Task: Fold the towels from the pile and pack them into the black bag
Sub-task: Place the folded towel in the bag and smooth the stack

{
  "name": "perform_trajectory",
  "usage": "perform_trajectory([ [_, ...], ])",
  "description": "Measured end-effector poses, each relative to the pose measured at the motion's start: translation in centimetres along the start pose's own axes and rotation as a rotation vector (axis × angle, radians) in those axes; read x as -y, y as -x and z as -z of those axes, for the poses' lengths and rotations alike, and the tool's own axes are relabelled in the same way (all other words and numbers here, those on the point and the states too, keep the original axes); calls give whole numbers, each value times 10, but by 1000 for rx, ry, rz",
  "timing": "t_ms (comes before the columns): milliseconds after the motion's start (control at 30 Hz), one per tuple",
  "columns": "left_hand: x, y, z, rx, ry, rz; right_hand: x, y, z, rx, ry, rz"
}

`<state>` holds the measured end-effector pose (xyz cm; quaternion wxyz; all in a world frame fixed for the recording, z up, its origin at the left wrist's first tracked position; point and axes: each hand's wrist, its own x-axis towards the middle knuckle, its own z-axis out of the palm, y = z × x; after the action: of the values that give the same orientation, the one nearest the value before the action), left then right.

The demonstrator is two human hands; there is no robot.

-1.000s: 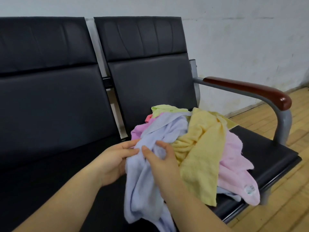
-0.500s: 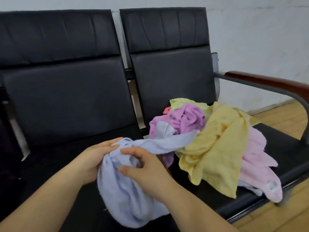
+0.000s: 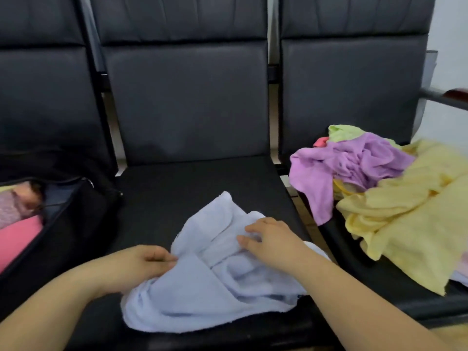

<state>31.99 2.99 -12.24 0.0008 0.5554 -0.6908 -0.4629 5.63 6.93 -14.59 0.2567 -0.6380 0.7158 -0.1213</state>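
Clearly, the pale blue towel (image 3: 215,279) is lying crumpled on the middle seat (image 3: 177,188), low in the centre of the frame, and it is held at two places. Its left edge is pinched by the left hand (image 3: 141,262), thumb against curled fingers, while the right hand (image 3: 271,239) is laid on a bunched ridge near the middle, its fingers bent into the cloth as if gathering it. The fabric is judged to be light, soft terry with no stiffness of its own: it sags and creases wherever it is not supported, so a flat shape can be had only if it is spread against the seat. Little slipping is expected, since the nap should cling to skin and to the cushion. A hold at two corners of one edge is judged best, so that the towel can be shaken out and laid square before folding. The pile (image 3: 379,193) of purple, yellow and green towels is seen at the right of the frame on the next seat, and the black bag (image 3: 83,206) stands open at the left edge, with pink cloth showing inside it.
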Motion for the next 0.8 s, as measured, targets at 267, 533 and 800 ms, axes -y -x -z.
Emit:
perform_trajectory([
  [267,-10,-18,-20,-335,-317,-271,18,7,-14,43,143,85],
  [533,-22,-25,-38,-281,-626,-18,25,18,-17,-25,56,-87],
  [800,-13,-31,-54,-500,-697,-310,15,25,-17,34,-8,-35],
])
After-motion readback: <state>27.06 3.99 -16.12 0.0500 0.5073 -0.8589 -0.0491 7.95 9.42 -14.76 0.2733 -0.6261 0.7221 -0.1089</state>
